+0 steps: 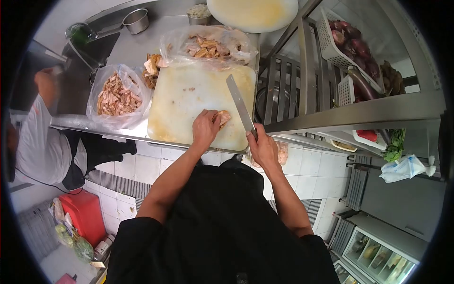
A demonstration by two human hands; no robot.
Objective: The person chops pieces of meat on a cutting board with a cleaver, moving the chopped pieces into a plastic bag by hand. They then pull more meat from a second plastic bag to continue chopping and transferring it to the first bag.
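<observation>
My left hand [206,128] has its fingers curled over a browned piece of meat [223,118], pressing it to the yellow-stained white cutting board [175,102]. To its right, my right hand [263,147] is closed round the handle of a long knife [241,105] with a wide blade. The blade points toward the far side of the board, apart from the meat. Left of the board stands a clear plastic bag of chopped meat [118,97]. A second bag with browned meat pieces [205,47] lies across the far edge. More browned chunks [151,68] sit between the two bags.
A metal pot [136,21] and a second round board [253,14] stand at the back. On the right, a metal rack [326,113] carries a basket of red onions [352,45] and an eggplant [362,83]. A co-worker in a white top [42,146] stands at left.
</observation>
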